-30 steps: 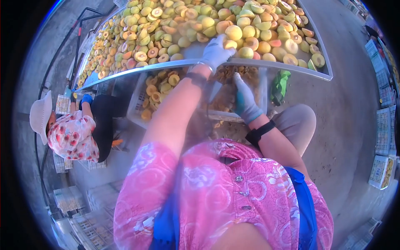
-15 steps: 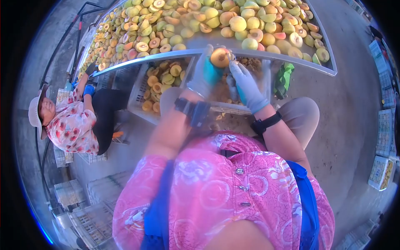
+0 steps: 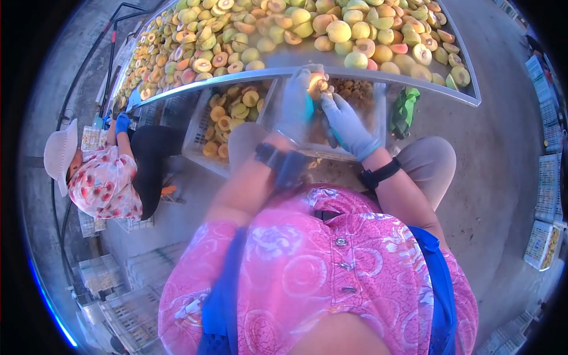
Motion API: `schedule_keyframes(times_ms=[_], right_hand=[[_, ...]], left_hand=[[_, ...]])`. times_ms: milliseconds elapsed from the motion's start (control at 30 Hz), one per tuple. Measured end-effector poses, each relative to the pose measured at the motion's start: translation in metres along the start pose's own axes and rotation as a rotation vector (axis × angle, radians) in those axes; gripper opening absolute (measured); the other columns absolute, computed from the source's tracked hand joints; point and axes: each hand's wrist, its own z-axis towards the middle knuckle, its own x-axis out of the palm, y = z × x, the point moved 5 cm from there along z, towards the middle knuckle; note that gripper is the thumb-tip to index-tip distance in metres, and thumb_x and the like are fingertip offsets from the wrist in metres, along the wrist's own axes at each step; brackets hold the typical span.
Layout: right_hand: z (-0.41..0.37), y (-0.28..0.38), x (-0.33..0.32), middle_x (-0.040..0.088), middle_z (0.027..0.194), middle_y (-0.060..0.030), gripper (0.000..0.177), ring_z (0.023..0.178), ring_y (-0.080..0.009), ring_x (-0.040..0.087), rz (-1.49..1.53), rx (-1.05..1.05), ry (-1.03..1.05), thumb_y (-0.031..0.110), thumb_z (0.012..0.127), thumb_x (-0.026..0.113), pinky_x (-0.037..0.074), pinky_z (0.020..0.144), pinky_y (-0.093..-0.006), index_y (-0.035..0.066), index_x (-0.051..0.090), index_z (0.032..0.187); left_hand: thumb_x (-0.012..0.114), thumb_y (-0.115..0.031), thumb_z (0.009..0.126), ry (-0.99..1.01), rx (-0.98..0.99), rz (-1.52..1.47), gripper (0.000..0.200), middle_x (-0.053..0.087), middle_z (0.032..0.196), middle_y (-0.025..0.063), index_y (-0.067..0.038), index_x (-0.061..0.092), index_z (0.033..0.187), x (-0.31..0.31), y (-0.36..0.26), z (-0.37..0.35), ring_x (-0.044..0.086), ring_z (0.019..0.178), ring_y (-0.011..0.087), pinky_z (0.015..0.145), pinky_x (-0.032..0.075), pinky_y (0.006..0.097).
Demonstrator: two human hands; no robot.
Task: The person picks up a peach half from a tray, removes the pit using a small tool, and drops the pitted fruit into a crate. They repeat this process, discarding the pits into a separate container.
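My left hand (image 3: 296, 103), in a pale glove with a teal patch, is closed around a halved peach (image 3: 316, 86), its cut face turned toward my other hand. My right hand (image 3: 349, 124), gloved the same way, has its fingers pinched together at the fruit's pit side; whatever they grip is too small and blurred to name. Both hands are just below the metal rim of a table (image 3: 260, 76) heaped with whole and halved peaches (image 3: 339, 31). Below them stands a crate of brownish scraps (image 3: 358, 92).
A white crate of peach halves (image 3: 223, 123) is left of my knees. Near my right knee lies a green bag (image 3: 404, 109). Another person (image 3: 106, 183) in a hat sits at the table's left end. Stacked crates (image 3: 541, 245) line the right side.
The peach half has turned in my left hand, so its cut face now points more to the right. My right fingers have shifted slightly down. The other person's head has tipped down.
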Motion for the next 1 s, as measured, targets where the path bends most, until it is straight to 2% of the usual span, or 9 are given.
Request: schedule_keyframes(times_ms=[133, 300, 400, 500, 667, 733, 800, 900, 1000], right_hand=[[0.005, -0.012, -0.003, 0.052, 0.071, 0.0018, 0.043, 0.053, -0.0072, 0.047, -0.013, -0.033, -0.033, 0.047, 0.101, 0.043, 0.036, 0.045, -0.0226, 0.006, 0.057, 0.107], [-0.011, -0.002, 0.004, 0.052, 0.07, 0.001, 0.042, 0.047, -0.0085, 0.046, -0.038, 0.061, 0.006, 0.045, 0.101, 0.041, 0.035, 0.042, -0.0235, 0.006, 0.056, 0.105], [-0.01, -0.007, 0.005, 0.052, 0.068, 0.0008, 0.04, 0.044, -0.0089, 0.044, 0.005, 0.047, 0.036, 0.044, 0.101, 0.042, 0.034, 0.04, -0.0239, 0.007, 0.056, 0.103], [-0.011, -0.002, 0.007, 0.05, 0.066, 0.0022, 0.037, 0.044, -0.0076, 0.042, 0.023, 0.048, 0.024, 0.044, 0.1, 0.044, 0.032, 0.039, -0.0227, 0.009, 0.056, 0.1], [-0.011, -0.007, 0.009, 0.044, 0.064, 0.0073, 0.031, 0.044, -0.0049, 0.035, 0.376, 0.148, 0.211, 0.043, 0.099, 0.049, 0.025, 0.039, -0.0211, 0.013, 0.056, 0.094], [-0.013, -0.006, 0.009, 0.043, 0.064, 0.0079, 0.031, 0.044, -0.0046, 0.033, 0.39, 0.18, 0.231, 0.043, 0.099, 0.049, 0.024, 0.039, -0.0213, 0.013, 0.056, 0.094], [-0.01, -0.012, 0.015, 0.042, 0.064, 0.0086, 0.031, 0.044, -0.0043, 0.032, 0.404, 0.21, 0.253, 0.043, 0.099, 0.049, 0.023, 0.038, -0.0215, 0.014, 0.056, 0.094], [0.001, -0.014, 0.011, 0.041, 0.064, 0.0089, 0.031, 0.046, -0.0039, 0.032, 0.232, -0.022, 0.057, 0.044, 0.099, 0.049, 0.024, 0.04, -0.0214, 0.014, 0.056, 0.093], [-0.008, -0.007, 0.011, 0.043, 0.065, 0.0082, 0.031, 0.05, -0.0037, 0.035, 0.309, 0.099, 0.163, 0.044, 0.099, 0.049, 0.026, 0.042, -0.0211, 0.014, 0.056, 0.093]], left_hand=[[0.05, -0.039, 0.098, -0.081, 0.048, 0.066, 0.04, 0.062, 0.102, 0.0126, -0.003, 0.058, 0.113, 0.002, 0.002, 0.001, 0.063, 0.09, 0.0272, 0.08, 0.055, 0.0397], [0.052, -0.051, 0.096, -0.071, -0.259, -0.18, 0.048, 0.064, 0.098, 0.0107, -0.005, 0.06, 0.106, 0.004, 0.01, -0.004, 0.064, 0.089, 0.0267, 0.078, 0.056, 0.0418], [0.052, -0.054, 0.095, -0.084, -0.28, -0.206, 0.051, 0.065, 0.096, 0.0107, -0.005, 0.061, 0.103, 0.002, 0.01, -0.004, 0.064, 0.085, 0.0275, 0.075, 0.057, 0.0415], [0.051, -0.055, 0.095, -0.13, -0.062, 0.019, 0.052, 0.065, 0.095, 0.0115, -0.004, 0.06, 0.102, 0.005, 0.002, -0.003, 0.065, 0.084, 0.0282, 0.073, 0.057, 0.0397], [0.05, -0.056, 0.095, -0.07, -0.153, 0.011, 0.055, 0.064, 0.095, 0.0114, -0.002, 0.06, 0.102, 0.012, -0.011, -0.007, 0.065, 0.081, 0.0261, 0.071, 0.058, 0.0369], [0.05, -0.056, 0.095, -0.076, -0.232, -0.037, 0.056, 0.064, 0.094, 0.0116, -0.002, 0.06, 0.102, 0.014, -0.009, -0.009, 0.065, 0.08, 0.0255, 0.071, 0.057, 0.036], [0.05, -0.059, 0.094, -0.125, -0.107, 0.045, 0.06, 0.064, 0.093, 0.0131, -0.001, 0.061, 0.1, 0.016, -0.014, -0.012, 0.066, 0.075, 0.0268, 0.069, 0.057, 0.0359], [0.049, -0.06, 0.094, -0.152, 0.042, 0.269, 0.062, 0.064, 0.092, 0.0146, 0.0, 0.061, 0.098, 0.01, -0.012, -0.011, 0.066, 0.075, 0.0276, 0.068, 0.057, 0.036], [0.044, -0.058, 0.096, -0.095, -0.121, 0.132, 0.06, 0.064, 0.091, 0.0136, 0.0, 0.061, 0.097, 0.008, -0.012, -0.009, 0.066, 0.075, 0.0262, 0.067, 0.056, 0.0355]])
